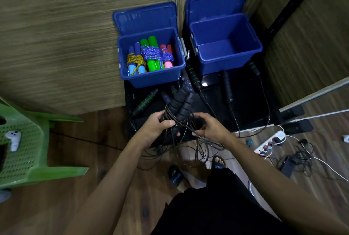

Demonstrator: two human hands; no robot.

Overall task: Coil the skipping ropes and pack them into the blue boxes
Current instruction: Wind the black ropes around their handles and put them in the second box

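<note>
Two blue plastic boxes stand side by side on a glossy black table [211, 91], both w/ hinged lids standing open at the back. The left box [151, 79] is nearly full: three coiled ropes lie in it, one w/ light-blue handles and yellow braided cord [135, 61], one w/ smooth green handles [153, 53] wrapped in blue-white braided cord, one w/ pink-red handles [167, 57]. The right box [226, 63] has only its bare bottom visible inside.

In front of the boxes lie more black ropes w/ ribbed foam handles, some w/ green rings [146, 100], thin cords trailing off the table edge.

The left hand [156, 127] grips a black rope bundle [179, 106], fingers curled round the two dark handles and the thin wire-like cord loops. The right hand [209, 127] pinches the cord loops just beside it; loose loops hang down toward the wood floor.

At left stands a green perforated plastic chair [24, 149]; at right a white power strip [268, 142] w/ tangled cables.
</note>
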